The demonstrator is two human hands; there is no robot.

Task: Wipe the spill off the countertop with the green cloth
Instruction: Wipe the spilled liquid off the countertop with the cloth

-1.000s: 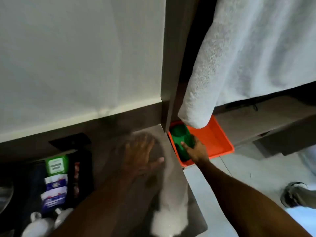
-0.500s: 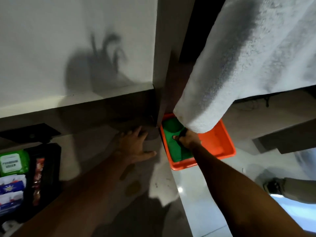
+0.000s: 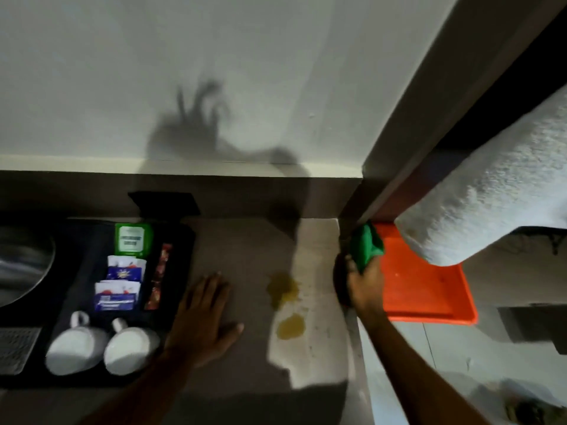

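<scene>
Two hands show: the right hand [image 3: 365,285] has its grip pinched around the bunched green cloth [image 3: 366,245], at the surface [image 3: 245,240] edge above the orange tray [image 3: 429,289]. The left hand [image 3: 201,320] lies spread flat beside the yellow spill [image 3: 283,291].

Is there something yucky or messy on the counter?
Yes. Two yellowish puddles of spill sit on the countertop, between the flat left hand and the right hand, which grips the green cloth. The two white cups lie on their sides on the black tray, which also looks odd.
</scene>
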